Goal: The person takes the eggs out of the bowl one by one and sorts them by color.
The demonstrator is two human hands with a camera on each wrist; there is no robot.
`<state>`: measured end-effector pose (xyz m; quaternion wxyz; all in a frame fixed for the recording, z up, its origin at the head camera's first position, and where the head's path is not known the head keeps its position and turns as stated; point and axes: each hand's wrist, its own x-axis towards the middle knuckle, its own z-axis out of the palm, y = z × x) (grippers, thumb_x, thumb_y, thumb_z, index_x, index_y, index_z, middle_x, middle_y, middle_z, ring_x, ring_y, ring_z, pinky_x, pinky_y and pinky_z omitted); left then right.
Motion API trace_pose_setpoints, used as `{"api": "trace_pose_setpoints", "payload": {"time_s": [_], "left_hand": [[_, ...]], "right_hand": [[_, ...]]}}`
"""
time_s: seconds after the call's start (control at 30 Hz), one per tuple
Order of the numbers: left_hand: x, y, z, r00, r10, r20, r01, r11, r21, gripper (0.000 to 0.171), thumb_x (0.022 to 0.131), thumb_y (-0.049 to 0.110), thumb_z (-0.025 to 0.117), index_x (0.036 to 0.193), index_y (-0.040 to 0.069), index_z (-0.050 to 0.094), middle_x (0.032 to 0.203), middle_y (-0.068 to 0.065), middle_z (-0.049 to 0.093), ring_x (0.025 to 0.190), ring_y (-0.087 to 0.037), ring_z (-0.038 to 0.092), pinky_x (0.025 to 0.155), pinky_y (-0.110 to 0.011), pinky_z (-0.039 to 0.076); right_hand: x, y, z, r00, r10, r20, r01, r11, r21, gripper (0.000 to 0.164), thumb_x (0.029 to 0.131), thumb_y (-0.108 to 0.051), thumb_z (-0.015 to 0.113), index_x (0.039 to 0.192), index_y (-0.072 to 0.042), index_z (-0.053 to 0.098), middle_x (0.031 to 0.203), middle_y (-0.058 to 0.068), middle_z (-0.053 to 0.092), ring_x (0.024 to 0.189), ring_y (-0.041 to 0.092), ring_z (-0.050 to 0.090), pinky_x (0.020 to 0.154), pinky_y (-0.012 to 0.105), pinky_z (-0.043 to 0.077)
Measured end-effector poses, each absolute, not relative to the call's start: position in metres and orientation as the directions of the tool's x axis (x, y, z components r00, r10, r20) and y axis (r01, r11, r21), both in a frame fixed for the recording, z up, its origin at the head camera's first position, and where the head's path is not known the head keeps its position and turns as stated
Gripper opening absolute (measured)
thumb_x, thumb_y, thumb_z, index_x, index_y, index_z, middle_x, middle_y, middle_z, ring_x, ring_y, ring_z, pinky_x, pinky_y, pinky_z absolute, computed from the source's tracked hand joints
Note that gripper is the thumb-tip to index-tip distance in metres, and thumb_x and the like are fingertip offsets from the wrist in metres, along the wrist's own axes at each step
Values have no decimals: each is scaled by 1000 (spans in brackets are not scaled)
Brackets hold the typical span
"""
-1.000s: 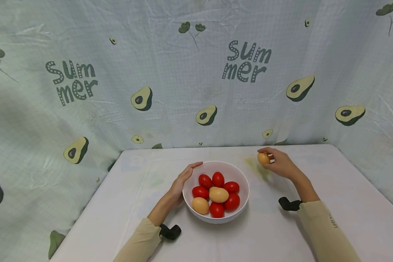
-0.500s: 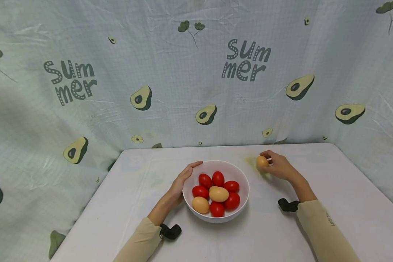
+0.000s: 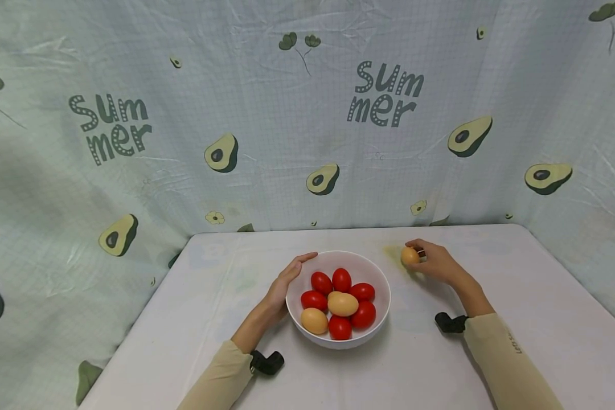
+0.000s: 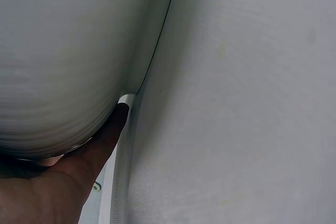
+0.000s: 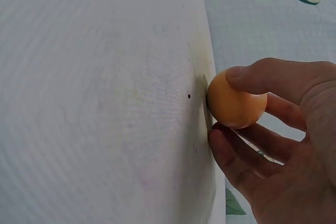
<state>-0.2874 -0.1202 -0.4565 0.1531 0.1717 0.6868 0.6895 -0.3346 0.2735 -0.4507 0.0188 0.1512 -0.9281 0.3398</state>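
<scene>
A white bowl (image 3: pixel 381 319) stands in the middle of the head view, with several glossy red egg-shaped pieces (image 3: pixel 365 315) and two yellow-orange eggs (image 3: pixel 314 321) inside. Along the bowl's left side lies my left hand (image 3: pixel 281 290), its fingers extended against the wall; the left wrist view has a finger (image 4: pixel 102 145) touching the bowl's outside (image 4: pixel 58 66). Farther back on the right, my right hand (image 3: pixel 435 262) pinches another yellow-orange egg (image 5: pixel 236 100) between thumb and fingers. In the right wrist view this egg is right at the tabletop, beside its shadow.
The bowl and both hands are on or over a white table (image 3: pixel 225 267), whose back edge meets a hanging cloth (image 3: pixel 266 188) printed with avocados. A faint yellow-green stain (image 3: pixel 393 254) marks the table next to the right hand's egg. Each wrist wears a black camera mount (image 3: pixel 267 363).
My right hand has come slightly down and nearer with the egg, toward the tabletop. The left hand and the bowl have stayed in place.
</scene>
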Motion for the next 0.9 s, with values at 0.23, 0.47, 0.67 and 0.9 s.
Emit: {"api": "trace_pose_setpoints", "payload": {"time_s": [0.23, 0.47, 0.67, 0.9], "left_hand": [[-286, -123, -458, -901, 432, 36, 40, 0, 999, 53, 112, 39, 24, 160, 21, 37, 168, -6, 33, 155, -31, 32, 121, -39, 39], [-288, -121, -456, -893, 448, 37, 40, -2, 999, 52, 112, 39, 24, 160, 24, 37, 168, -4, 33, 154, -31, 34, 118, -39, 43], [-288, -120, -456, -903, 429, 32, 41, 13, 999, 51, 111, 39, 26, 159, 26, 39, 167, -3, 35, 153, -29, 35, 117, -37, 45], [-286, -121, -456, -902, 430, 25, 31, 7, 999, 51, 112, 39, 24, 158, 25, 40, 167, -3, 36, 153, -28, 35, 120, -39, 41]], "right_hand": [[-337, 272, -450, -951, -288, 113, -293, 719, -631, 57, 92, -13, 70, 143, 4, 53, 136, 29, 61, 124, 47, 58, 100, 59, 53], [-337, 275, -448, -950, -291, 110, -295, 731, -616, 59, 91, -12, 73, 143, 5, 52, 135, 31, 60, 123, 49, 59, 97, 60, 54], [-338, 276, -448, -950, -297, 100, -293, 728, -620, 61, 90, -12, 74, 145, 5, 50, 136, 31, 60, 124, 49, 58, 98, 60, 53], [-337, 276, -445, -953, -297, 60, -267, 727, -632, 66, 91, -15, 75, 147, 4, 47, 140, 33, 55, 127, 51, 57, 102, 62, 51]]}}
